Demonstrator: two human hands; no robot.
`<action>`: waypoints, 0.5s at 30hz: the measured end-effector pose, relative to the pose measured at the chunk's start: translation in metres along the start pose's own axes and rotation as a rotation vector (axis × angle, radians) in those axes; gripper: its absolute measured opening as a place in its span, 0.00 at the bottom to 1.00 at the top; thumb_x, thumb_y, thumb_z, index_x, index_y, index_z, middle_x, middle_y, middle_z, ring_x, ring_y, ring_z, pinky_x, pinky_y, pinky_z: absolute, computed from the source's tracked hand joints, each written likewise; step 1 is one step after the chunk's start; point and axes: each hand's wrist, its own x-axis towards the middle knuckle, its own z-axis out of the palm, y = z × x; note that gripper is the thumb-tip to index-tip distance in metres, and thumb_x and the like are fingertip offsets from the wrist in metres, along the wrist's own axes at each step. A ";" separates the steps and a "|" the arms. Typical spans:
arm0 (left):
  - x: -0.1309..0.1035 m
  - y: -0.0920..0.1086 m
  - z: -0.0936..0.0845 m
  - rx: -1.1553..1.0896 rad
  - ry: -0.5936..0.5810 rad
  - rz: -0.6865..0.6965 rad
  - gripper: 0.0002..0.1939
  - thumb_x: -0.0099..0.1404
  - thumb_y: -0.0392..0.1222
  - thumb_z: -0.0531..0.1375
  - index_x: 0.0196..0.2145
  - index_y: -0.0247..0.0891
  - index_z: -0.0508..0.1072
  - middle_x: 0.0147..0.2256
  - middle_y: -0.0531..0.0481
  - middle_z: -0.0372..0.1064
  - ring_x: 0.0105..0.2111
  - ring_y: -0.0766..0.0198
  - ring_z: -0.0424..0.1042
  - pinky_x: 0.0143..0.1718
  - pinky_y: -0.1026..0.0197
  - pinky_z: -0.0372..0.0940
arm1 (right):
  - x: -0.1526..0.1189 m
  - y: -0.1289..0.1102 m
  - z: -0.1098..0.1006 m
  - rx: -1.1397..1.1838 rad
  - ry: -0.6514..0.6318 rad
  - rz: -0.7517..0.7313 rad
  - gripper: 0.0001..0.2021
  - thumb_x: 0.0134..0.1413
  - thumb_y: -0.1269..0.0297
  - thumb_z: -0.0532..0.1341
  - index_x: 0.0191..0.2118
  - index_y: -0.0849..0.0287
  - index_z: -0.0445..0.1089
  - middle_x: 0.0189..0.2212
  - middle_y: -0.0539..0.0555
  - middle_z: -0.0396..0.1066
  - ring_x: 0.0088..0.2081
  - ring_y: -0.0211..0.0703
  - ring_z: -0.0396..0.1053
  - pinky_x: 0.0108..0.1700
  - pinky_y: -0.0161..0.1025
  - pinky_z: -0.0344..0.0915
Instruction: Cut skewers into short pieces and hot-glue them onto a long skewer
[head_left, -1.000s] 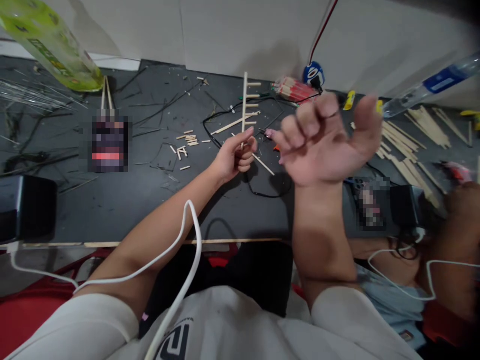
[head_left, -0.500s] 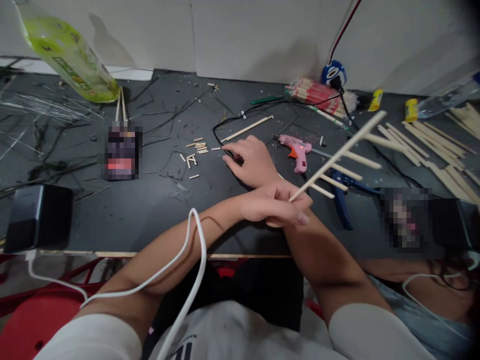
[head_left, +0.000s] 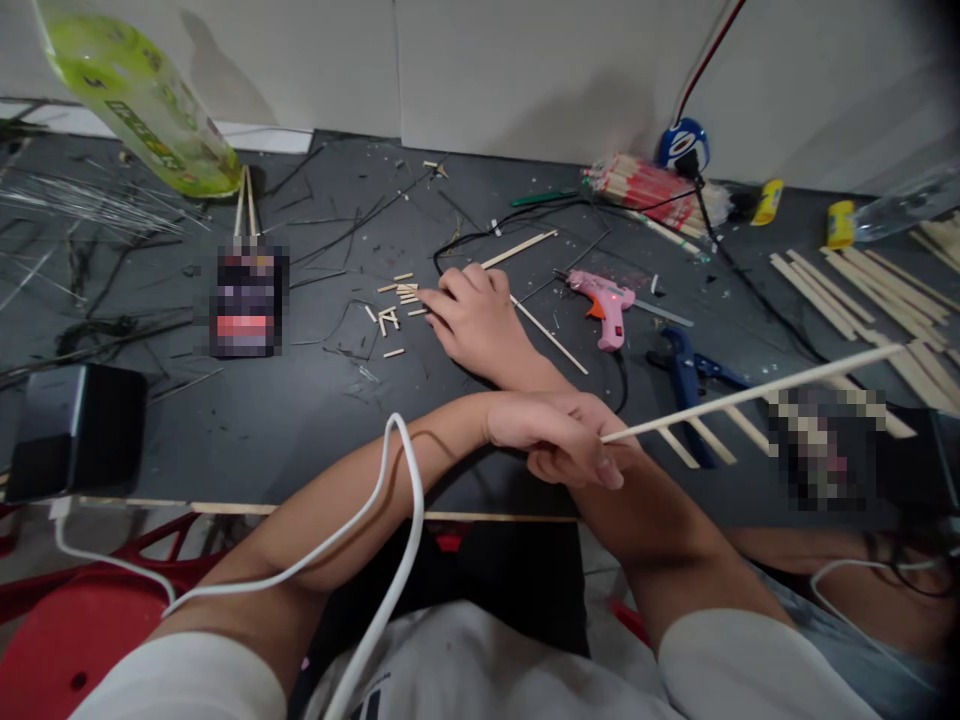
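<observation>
My left hand [head_left: 559, 432] is closed around the end of a long wooden stick with several shorter sticks branching off one side, a comb-like stick frame [head_left: 739, 400]. It points out to the right, over the blue-handled cutter [head_left: 682, 375]. My forearms cross, the left hand resting over the right forearm. My right hand [head_left: 480, 318] lies low over the table, fingers apart, its fingertips at a small pile of short cut wooden pieces [head_left: 407, 292]. Other cut pieces [head_left: 388, 318] lie just left of the fingertips. Thin sticks [head_left: 551, 335] lie beside and partly behind this hand.
A pink hot glue gun [head_left: 604, 300] lies right of my hands, its cord trailing. Farther right are wooden sticks [head_left: 877, 290] and a black box [head_left: 919, 450]. Behind are bagged sticks [head_left: 645, 185]; left stand a green bottle [head_left: 150, 110] and a dark box [head_left: 79, 430].
My right hand has moved left to the small cut pieces. The stick frame in my left hand has swung down and to the right, now lying flatter.
</observation>
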 end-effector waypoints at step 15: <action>0.005 -0.005 -0.008 -0.025 -0.070 -0.043 0.18 0.63 0.41 0.67 0.25 0.41 0.60 0.20 0.61 0.48 0.16 0.72 0.46 0.18 0.66 0.41 | 0.001 0.003 0.011 0.063 0.055 0.019 0.19 0.72 0.65 0.55 0.62 0.49 0.74 0.69 0.58 0.65 0.71 0.59 0.55 0.71 0.64 0.46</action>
